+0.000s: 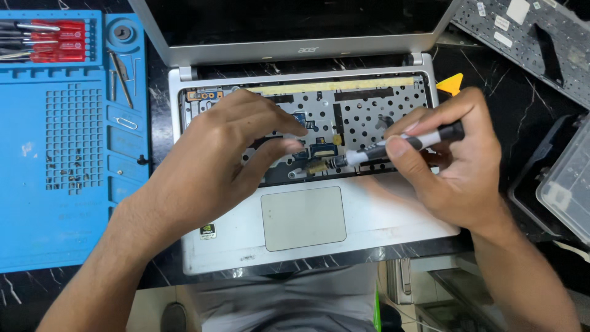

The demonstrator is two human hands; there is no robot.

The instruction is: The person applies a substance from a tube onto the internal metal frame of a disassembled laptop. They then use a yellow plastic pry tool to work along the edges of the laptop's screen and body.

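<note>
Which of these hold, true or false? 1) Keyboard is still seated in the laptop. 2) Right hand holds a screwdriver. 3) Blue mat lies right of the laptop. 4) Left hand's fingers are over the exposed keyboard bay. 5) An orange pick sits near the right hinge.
1) False. The laptop has its keyboard bay open, metal plate bare; a removed keyboard lies at upper right.
2) True. The right hand grips a screwdriver, tip pointing left into the bay.
3) False. The blue mat lies left of it.
4) True. The left hand hovers there, holding nothing.
5) True. The orange pick lies there.
</note>
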